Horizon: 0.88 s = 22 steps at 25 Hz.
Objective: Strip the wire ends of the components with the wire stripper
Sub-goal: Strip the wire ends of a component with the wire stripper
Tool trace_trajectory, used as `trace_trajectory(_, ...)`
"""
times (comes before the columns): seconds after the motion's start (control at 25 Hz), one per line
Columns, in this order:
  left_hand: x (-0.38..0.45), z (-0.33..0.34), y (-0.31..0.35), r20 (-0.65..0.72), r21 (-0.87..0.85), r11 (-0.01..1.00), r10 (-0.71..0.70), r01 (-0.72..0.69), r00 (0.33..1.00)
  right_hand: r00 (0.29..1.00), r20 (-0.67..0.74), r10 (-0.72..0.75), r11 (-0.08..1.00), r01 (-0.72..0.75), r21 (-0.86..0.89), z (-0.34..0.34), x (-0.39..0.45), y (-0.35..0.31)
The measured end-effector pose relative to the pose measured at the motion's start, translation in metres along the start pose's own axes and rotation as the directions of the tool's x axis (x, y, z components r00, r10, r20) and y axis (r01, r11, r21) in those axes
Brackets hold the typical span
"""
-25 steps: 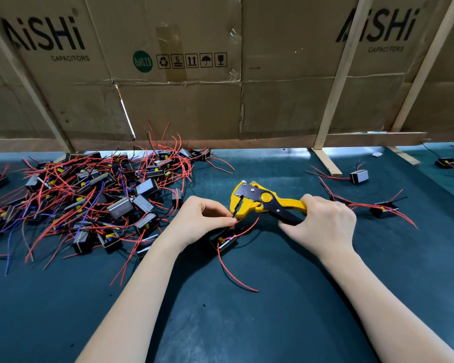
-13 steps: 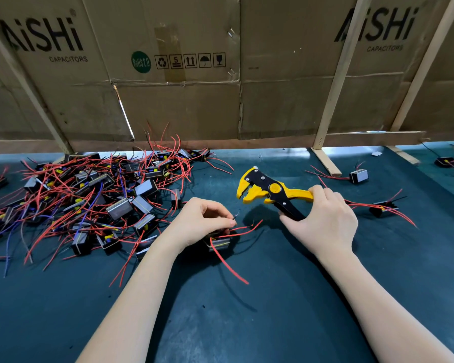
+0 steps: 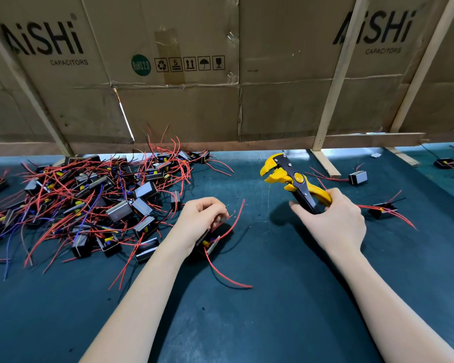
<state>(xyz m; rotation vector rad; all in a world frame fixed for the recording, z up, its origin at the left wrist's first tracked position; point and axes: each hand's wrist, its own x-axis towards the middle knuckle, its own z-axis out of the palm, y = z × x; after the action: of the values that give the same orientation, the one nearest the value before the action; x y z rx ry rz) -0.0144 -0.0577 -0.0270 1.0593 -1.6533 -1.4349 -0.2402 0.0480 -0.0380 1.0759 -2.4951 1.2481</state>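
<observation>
Cardboard wall [image 3: 181, 113] behind component pile [image 3: 89, 203], beside left hand [image 3: 199, 218].

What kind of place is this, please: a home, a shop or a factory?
Most likely a small electronics assembly workshop. A big pile of wired components lies on a dark work mat, flattened capacitor cartons wall the bench, and the right hand holds a yellow wire stripper.

Dark teal bench mat [image 3: 273, 323], heap of red-wired components [image 3: 95, 203] at left
</observation>
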Motion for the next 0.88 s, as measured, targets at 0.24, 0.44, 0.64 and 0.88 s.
trace_trajectory(0.24, 0.0012, 0.0032, -0.0017, 0.026, 0.09, 0.996, -0.004, 0.002, 1.0, 1.0, 0.009, -0.02, 1.0, 0.02, -0.011, -0.0013, -0.0009, -0.0019)
trace_trajectory(0.44, 0.0006, 0.0037, -0.0017, 0.021, 0.004, 1.0, -0.006, 0.005, 1.0, 0.999, 0.03, -0.014, 1.0, 0.014, -0.005, -0.0016, -0.0006, -0.002)
trace_trajectory(0.64, 0.0032, 0.0001, 0.0013, 0.049, -0.193, 0.97, -0.138, 0.145, 0.989, 0.999, 0.044, -0.027, 1.0, 0.027, -0.006, -0.0003, -0.0018, -0.001)
trace_trajectory(0.88, 0.0024, -0.0011, 0.0007, 0.058, -0.125, 0.984, -0.117, 0.123, 0.991, 0.998, 0.057, -0.041, 0.999, 0.043, -0.033, 0.0014, -0.0009, 0.0005)
